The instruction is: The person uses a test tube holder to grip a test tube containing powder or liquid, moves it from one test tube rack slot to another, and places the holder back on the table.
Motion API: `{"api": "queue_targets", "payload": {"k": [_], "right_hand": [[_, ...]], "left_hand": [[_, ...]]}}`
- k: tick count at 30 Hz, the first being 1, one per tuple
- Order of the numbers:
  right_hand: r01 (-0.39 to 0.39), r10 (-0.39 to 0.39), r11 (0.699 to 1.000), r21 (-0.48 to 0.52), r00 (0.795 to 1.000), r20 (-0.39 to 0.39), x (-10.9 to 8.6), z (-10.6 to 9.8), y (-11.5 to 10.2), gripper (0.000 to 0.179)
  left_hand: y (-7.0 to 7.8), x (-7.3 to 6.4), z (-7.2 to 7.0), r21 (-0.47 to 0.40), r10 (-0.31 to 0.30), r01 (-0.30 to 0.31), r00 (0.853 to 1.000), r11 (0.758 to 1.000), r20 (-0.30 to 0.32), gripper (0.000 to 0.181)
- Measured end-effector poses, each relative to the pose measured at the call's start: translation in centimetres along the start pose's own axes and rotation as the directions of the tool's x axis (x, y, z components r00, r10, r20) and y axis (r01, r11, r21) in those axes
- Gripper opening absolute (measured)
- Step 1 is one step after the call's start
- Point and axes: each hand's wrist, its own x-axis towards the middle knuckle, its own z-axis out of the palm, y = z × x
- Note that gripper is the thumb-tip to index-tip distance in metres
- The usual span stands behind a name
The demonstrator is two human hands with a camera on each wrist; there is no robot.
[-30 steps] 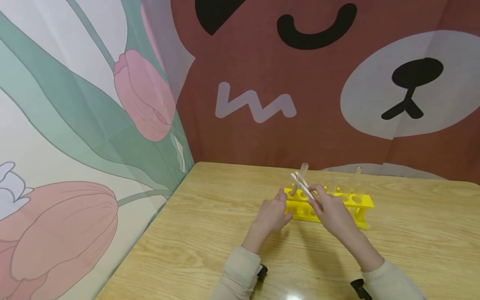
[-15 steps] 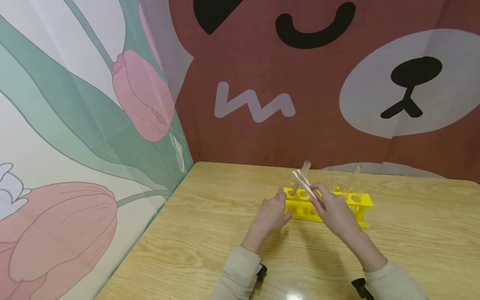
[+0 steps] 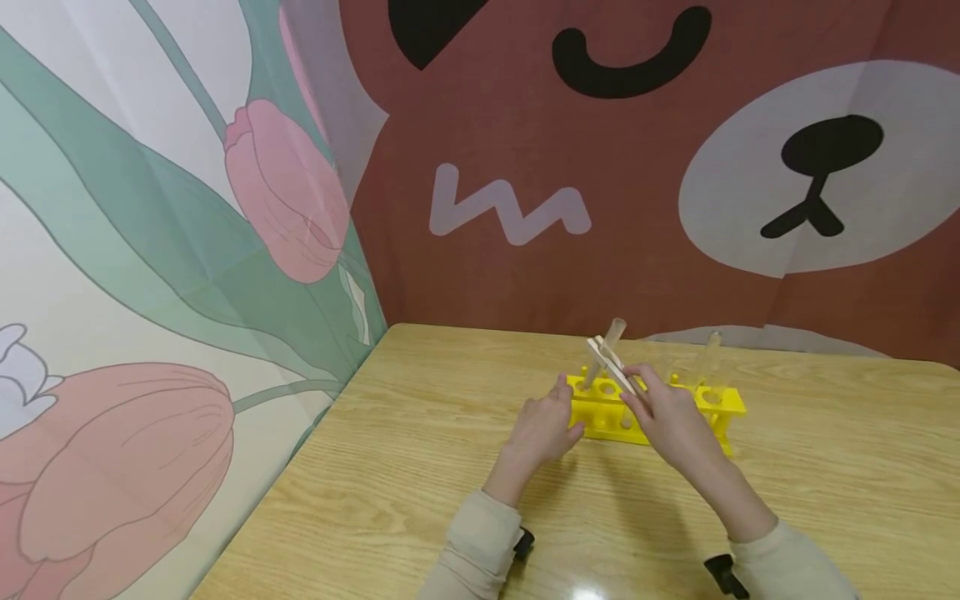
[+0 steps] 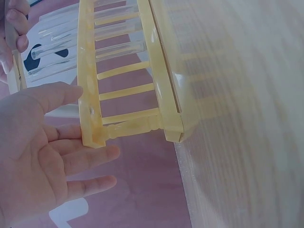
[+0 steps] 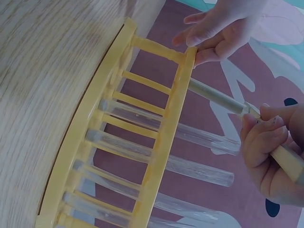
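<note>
A yellow test tube rack [image 3: 737, 403] stands on the table, with several clear test tubes [image 5: 204, 170] in its other holes. My left hand [image 3: 542, 429] holds the rack's left end; in the left wrist view the thumb and index finger pinch the end of the upper plate [image 4: 88, 102], with two other fingers stretched out past it. My right hand [image 3: 675, 425] grips a wooden test tube clamp [image 3: 613, 367]. The clamp's jaws hold a tilted test tube [image 5: 216, 96], its lower end at the leftmost part of the rack's upper plate. Whether that end is inside a hole, I cannot tell.
The wooden table [image 3: 390, 433] extends around the rack on every side. Behind it hangs a brown cloth [image 3: 510, 283] with a bear print, and a flower-print cloth [image 3: 172, 275] hangs at the left.
The right hand and clamp have shifted slightly to the right, and the clamped tube's top has moved up and right, so it leans more. The left hand stays at the rack's end.
</note>
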Motion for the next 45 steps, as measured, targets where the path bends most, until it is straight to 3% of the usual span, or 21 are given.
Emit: {"api": "queue_targets", "payload": {"k": [11, 19, 45], "right_hand": [[0.003, -0.003, 1.000, 0.014, 1.000, -0.008, -0.2, -0.2, 0.1, 0.029], [-0.045, 0.045, 0.998, 0.035, 0.999, 0.004, -0.5, -0.4, 0.0, 0.030], [-0.078, 0.078, 0.996, 0.039, 0.997, -0.008, -1.1, -1.5, -0.1, 0.032]], "left_hand": [[0.0, 0.0, 0.1, -0.008, -0.014, 0.014, 1.000, 1.000, 0.020, 0.057], [0.1, 0.0, 0.2, -0.015, -0.013, 0.014, 0.999, 1.000, 0.029, 0.059], [0.0, -0.1, 0.2, -0.026, -0.010, 0.010, 1.000, 1.000, 0.003, 0.059]]}}
